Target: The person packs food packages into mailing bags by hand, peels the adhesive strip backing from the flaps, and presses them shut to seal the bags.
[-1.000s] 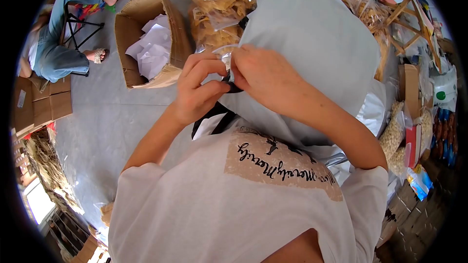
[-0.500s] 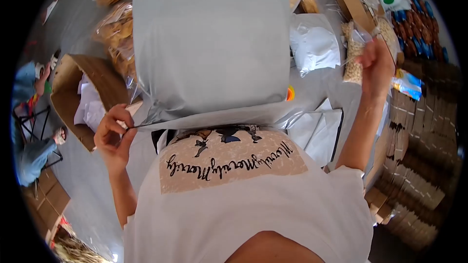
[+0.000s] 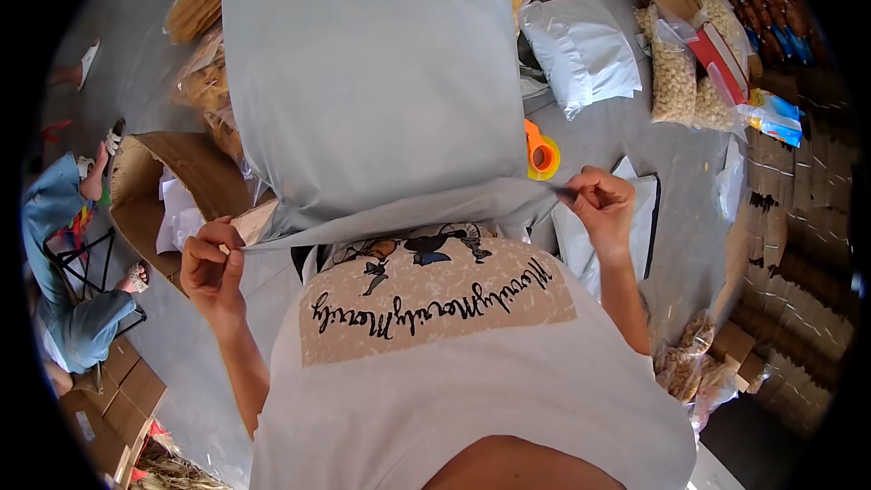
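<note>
A large, full grey plastic bag [image 3: 372, 73] lies in front of my chest, its open-looking flap stretched along the near edge. My left hand [image 3: 214, 270] pinches the flap's left corner between thumb and fingers. At the opposite corner my right hand [image 3: 601, 204] pinches the flap too. Just right of the bag, close to my right hand, lies an orange tape dispenser [image 3: 543, 156] with a roll of tape. Flat white and grey bags [image 3: 578, 240] lie partly behind my right forearm.
A cardboard box [image 3: 141, 195] with white paper stands at left, beyond it a seated person [image 3: 77, 308]. Clear bags of brown pieces [image 3: 201, 73] lie behind it. At right are a white parcel [image 3: 585, 53], bags of pale pieces [image 3: 673, 82] and stacked flat cardboard [image 3: 798, 245].
My right hand has come from the far right to the flap's right corner and taken hold of it. My left hand, earlier beside the right, stays at the left corner.
</note>
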Motion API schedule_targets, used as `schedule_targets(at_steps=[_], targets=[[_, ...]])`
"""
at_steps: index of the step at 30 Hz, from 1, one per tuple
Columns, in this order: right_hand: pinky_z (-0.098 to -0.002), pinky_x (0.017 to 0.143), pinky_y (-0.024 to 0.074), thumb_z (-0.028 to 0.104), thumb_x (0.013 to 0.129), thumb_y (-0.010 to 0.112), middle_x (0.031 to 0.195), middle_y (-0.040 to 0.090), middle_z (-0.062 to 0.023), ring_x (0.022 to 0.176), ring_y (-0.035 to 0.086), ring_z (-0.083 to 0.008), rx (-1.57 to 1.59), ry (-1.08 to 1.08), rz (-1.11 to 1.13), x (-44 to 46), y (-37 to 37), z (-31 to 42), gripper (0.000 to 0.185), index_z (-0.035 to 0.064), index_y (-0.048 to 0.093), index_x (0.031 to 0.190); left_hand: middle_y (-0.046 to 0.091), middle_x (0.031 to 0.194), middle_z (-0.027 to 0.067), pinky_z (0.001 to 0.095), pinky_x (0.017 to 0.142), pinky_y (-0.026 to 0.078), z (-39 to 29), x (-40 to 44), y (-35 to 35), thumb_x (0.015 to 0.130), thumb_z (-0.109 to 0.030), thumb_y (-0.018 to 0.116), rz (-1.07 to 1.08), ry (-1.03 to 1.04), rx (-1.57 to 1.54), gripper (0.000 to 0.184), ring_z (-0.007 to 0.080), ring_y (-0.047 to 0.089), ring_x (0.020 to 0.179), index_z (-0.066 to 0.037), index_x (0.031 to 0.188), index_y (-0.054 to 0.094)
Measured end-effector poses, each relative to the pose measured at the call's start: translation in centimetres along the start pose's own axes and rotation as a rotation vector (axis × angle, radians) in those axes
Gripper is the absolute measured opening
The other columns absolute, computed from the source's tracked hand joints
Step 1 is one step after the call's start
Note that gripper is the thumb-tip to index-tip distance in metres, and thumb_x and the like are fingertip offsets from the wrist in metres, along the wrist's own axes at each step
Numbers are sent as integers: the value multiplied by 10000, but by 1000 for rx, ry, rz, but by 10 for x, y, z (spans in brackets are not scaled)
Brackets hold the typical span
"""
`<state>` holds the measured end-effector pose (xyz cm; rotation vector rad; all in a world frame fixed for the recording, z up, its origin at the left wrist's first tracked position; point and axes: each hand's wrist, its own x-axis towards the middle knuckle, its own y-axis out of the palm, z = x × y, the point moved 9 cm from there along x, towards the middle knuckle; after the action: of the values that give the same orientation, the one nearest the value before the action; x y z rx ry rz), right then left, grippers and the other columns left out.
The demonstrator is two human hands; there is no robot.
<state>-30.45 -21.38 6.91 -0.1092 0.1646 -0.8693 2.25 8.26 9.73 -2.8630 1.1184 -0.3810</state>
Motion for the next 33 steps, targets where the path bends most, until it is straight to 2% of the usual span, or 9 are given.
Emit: schedule_targets(at_steps=[3,7,11,19,21,25,30,32,33], targets=[[-141,497,225,9,736,671,601,381,94,511,281,7,111,-120,-248,1,3,8,113,15,580,804,528,762,60,352,926,327,-1,1,-2,756,27,564,-96,-30,20,195,127,484,748,-76,722,402],[-153,493,230,25,788,617,609,419,90,539,311,13,177,-38,-282,23,18,5,76,36,551,753,531,816,57,282,865,348,1,13,-3,797,-18,559,-228,-116,118,180,126,475,771,-61,719,403],[-166,483,224,93,784,644,594,401,99,537,308,8,79,109,-153,44,34,-25,144,46,536,701,527,786,14,202,705,353,60,30,10,782,-47,605,-154,-211,129,201,77,455,737,-57,709,417],[-178,469,262,133,809,618,588,420,84,515,331,-6,-14,237,9,61,55,-66,164,34,533,708,510,753,8,204,717,364,114,31,48,788,-24,581,-104,-224,64,123,72,446,738,-32,756,462],[-182,465,296,115,816,594,616,461,56,513,367,-15,9,74,45,68,65,-59,123,21,545,753,500,773,42,223,741,379,110,30,54,797,17,532,-119,-180,166,87,103,452,731,1,812,448],[-179,484,321,72,820,563,645,490,26,532,404,-28,-179,55,26,64,68,-44,81,-4,540,837,466,833,110,289,775,400,71,30,60,772,64,486,-261,47,517,280,220,484,778,42,1048,444],[-229,611,380,131,855,494,664,473,-16,658,464,-102,-232,25,41,60,66,-41,209,-32,499,985,488,1040,136,272,853,356,90,27,54,783,-24,516,72,-220,678,462,228,480,949,54,1208,351],[-244,651,384,155,862,487,731,494,-35,707,465,-114,-204,47,58,56,67,-30,241,-31,497,1015,452,1181,128,272,895,337,104,18,59,805,-218,551,18,-543,-185,596,219,453,1061,53,1268,292],[-251,723,384,189,846,530,873,510,-64,802,471,-125,-190,17,104,54,72,-22,310,-32,490,1059,452,1181,128,272,895,337,103,19,61,805,-218,551,14,-533,-186,596,219,453,1061,53,1268,292]])
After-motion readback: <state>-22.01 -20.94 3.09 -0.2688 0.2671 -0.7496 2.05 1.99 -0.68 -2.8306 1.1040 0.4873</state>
